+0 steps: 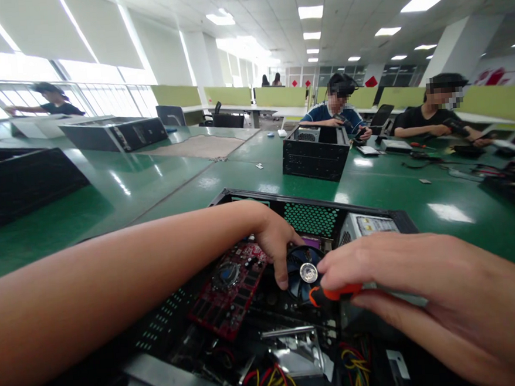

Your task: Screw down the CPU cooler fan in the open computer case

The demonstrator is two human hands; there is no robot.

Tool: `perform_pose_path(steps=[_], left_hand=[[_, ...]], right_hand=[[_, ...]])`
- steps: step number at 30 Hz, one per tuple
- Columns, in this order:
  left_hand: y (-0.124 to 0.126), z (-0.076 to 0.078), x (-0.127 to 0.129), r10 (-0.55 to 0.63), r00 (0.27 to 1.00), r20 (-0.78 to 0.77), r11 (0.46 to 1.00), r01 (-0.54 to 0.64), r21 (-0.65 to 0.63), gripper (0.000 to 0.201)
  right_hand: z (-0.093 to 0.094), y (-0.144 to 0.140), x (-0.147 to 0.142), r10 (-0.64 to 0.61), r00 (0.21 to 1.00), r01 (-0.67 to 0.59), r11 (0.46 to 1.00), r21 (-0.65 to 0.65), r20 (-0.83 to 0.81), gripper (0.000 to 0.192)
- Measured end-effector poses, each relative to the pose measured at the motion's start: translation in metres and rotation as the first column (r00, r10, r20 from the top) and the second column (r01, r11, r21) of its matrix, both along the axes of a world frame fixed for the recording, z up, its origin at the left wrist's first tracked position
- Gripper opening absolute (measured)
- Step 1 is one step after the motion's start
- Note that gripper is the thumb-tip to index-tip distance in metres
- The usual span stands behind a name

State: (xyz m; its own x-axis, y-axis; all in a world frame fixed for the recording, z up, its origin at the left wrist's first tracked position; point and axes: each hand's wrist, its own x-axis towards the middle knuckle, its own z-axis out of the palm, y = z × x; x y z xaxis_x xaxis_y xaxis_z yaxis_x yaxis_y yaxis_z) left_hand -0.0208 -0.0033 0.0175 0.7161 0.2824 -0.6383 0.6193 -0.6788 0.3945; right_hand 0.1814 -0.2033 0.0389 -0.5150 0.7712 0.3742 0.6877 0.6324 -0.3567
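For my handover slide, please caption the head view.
Left hand at a fan inside an open computer case, right hand gripping an orange-and-black tool beside it.

This looks like an open-plan office with a computer workshop in it. Yellow-green partitions (228, 96) and office chairs (229, 121) stand beyond the far edge of the green worktop (247, 173), under ceiling panel lights (311, 12), and pale blinds (105, 33) hang along the left. The workshop shows in the computer cases (314, 159), an open computer case (312, 218) toward the worktop's near edge, and cables (507, 175) toward its right edge.
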Motion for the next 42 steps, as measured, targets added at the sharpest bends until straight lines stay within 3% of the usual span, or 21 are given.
perform_pose_path(steps=[7, 18, 24, 30, 35, 42], left_hand=[[-0.001, 0.004, 0.003, -0.003, 0.995, -0.096, 0.997, -0.004, -0.074, 0.090], [0.004, 0.004, -0.001, -0.039, 0.993, -0.108, 0.996, 0.029, -0.090, 0.098], [0.005, 0.003, 0.001, -0.034, 0.997, -0.070, 0.998, 0.030, -0.058, 0.092], [0.003, 0.004, -0.001, -0.001, 0.996, -0.093, 0.995, -0.008, -0.099, 0.096], [0.004, 0.000, -0.002, -0.027, 0.998, -0.062, 0.995, 0.021, -0.094, 0.089], [0.004, 0.003, -0.003, -0.029, 0.995, -0.100, 0.996, 0.020, -0.092, 0.096]], right_hand=[[-0.014, -0.018, 0.023, -0.132, 0.991, 0.132, 0.984, 0.121, -0.001, 0.029], [0.010, 0.001, 0.011, -0.248, 0.967, 0.215, 0.911, 0.351, 0.052, 0.023], [0.007, 0.006, 0.009, -0.236, 0.969, 0.197, 0.915, 0.352, 0.069, 0.024], [0.014, 0.014, 0.004, -0.148, 0.981, 0.105, 0.947, 0.304, 0.125, 0.030], [0.016, 0.015, 0.003, -0.149, 0.981, 0.110, 0.955, 0.275, 0.125, 0.030], [0.008, 0.010, 0.000, -0.216, 0.972, 0.179, 0.936, 0.303, 0.092, 0.032]])
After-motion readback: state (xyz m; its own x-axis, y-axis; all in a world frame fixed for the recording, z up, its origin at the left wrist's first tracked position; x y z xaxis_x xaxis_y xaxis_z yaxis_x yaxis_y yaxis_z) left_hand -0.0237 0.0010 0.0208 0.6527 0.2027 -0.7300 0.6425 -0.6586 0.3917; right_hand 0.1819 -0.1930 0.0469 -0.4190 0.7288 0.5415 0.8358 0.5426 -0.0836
